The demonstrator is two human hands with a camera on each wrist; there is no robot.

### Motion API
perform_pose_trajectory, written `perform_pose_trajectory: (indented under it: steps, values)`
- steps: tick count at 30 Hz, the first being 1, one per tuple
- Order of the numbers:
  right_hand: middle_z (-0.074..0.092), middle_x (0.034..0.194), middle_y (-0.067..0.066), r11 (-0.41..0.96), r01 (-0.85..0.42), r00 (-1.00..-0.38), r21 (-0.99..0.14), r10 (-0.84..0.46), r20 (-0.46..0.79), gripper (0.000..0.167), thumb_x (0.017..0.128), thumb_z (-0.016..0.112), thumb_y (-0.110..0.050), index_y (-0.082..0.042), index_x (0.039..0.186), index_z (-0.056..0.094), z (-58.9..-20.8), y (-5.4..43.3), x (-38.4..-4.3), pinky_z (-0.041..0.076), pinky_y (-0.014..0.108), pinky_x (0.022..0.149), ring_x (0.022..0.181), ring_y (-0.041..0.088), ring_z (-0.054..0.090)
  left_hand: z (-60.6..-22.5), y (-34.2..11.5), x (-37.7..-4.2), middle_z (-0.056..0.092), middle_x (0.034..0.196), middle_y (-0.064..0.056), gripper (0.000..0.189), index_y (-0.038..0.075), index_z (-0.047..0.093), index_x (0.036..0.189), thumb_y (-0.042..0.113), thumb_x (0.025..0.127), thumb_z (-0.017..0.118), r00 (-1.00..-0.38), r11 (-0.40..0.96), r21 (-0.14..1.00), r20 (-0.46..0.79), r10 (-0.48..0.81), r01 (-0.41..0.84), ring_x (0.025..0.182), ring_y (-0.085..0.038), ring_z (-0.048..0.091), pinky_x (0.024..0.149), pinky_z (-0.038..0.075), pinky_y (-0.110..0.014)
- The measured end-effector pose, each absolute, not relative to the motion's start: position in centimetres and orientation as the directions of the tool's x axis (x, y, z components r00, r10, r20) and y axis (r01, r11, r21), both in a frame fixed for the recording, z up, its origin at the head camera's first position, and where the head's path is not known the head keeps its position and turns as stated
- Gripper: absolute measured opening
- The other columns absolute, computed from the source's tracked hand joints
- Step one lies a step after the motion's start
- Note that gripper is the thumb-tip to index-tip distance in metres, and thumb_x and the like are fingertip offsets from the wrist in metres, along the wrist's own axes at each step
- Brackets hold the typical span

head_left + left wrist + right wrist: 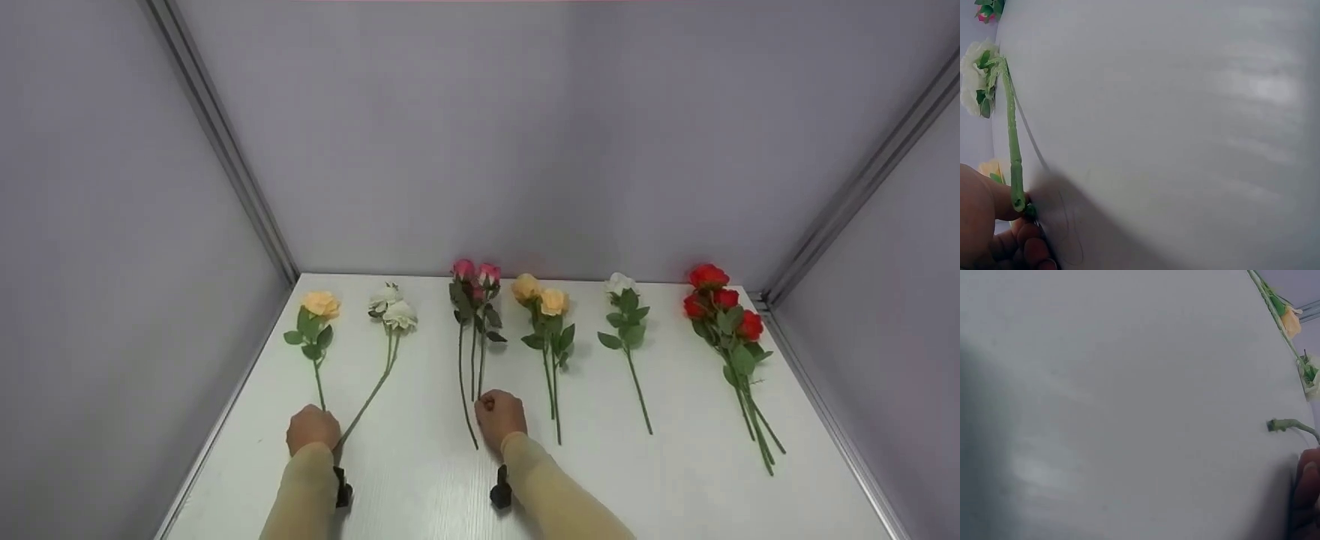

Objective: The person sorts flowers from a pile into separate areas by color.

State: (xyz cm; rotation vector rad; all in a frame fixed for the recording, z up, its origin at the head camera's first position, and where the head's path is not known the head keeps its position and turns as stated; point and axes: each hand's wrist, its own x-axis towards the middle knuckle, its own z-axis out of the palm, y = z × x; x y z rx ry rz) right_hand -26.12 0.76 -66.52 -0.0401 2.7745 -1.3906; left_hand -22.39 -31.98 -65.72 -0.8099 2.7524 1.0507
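Note:
My left hand (313, 429) pinches the lower stem of a single yellow rose (322, 304) at the table's left. Beside that wrist ends the long stem of the white roses (400, 315); in the left wrist view this thick green stem (1013, 140) passes over the thumb, and a second stem end (1030, 211) shows between thumb and fingers. My right hand (501, 420), fingers curled, holds the bottom of one stem of the pink roses (488, 274). Another pink rose's stem end (1278, 424) lies loose near the right fingers (1309, 481).
On the white table (420, 487), right of the pink roses, lie two yellow roses (554, 301), one white rose (621, 283) and a bunch of red roses (709, 276). Grey walls (450, 135) enclose the table at the back and both sides.

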Motion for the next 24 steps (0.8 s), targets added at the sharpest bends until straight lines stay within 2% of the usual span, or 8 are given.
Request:
perform_pose_trajectory:
  steps: [6,12,17,24]
  values:
    - [0.063,0.077,-0.006,0.596,-0.012,-0.995,-0.803,-0.086,-0.049,0.007,0.091,0.066,-0.016,-0.011,0.092,0.071,-66.1,0.7,-26.5,0.050,0.031,0.068,0.073,0.009,0.058,-65.9,-32.1,-22.5,0.063,0.088,-0.026,0.028,-0.013,0.058,0.102,0.012,0.098,0.045,-0.848,0.617,0.592,-0.265,-0.458,-0.518,0.077,-0.034,0.063,0.063,0.050,-0.043]
    - [0.063,0.075,-0.006,0.621,-0.005,-0.997,-0.783,-0.068,-0.048,0.005,0.088,0.070,-0.016,-0.012,0.085,0.070,-65.9,0.4,-26.7,0.050,0.032,0.067,0.071,0.010,0.057,-66.0,-32.1,-22.5,0.063,0.089,-0.027,0.027,-0.013,0.057,0.102,0.012,0.097,0.046,-0.856,0.620,0.600,-0.259,-0.448,-0.506,0.080,-0.036,0.064,0.066,0.051,-0.044]
    - [0.062,0.072,-0.007,0.639,-0.004,-0.998,-0.769,-0.054,-0.040,0.007,0.086,0.072,-0.019,-0.014,0.081,0.069,-66.0,0.2,-26.8,0.049,0.031,0.065,0.068,0.010,0.057,-66.2,-32.4,-22.5,0.063,0.086,-0.027,0.027,-0.013,0.057,0.099,0.011,0.097,0.046,-0.866,0.633,0.601,-0.245,-0.435,-0.488,0.078,-0.037,0.064,0.064,0.051,-0.044]
    - [0.061,0.069,-0.007,0.615,-0.009,-0.998,-0.789,-0.060,-0.035,0.010,0.087,0.070,-0.019,-0.013,0.079,0.068,-66.1,0.3,-26.8,0.048,0.031,0.063,0.065,0.010,0.056,-66.9,-32.5,-22.7,0.063,0.083,-0.026,0.027,-0.014,0.059,0.098,0.010,0.097,0.046,-0.871,0.643,0.598,-0.229,-0.435,-0.478,0.075,-0.036,0.064,0.063,0.052,-0.045]
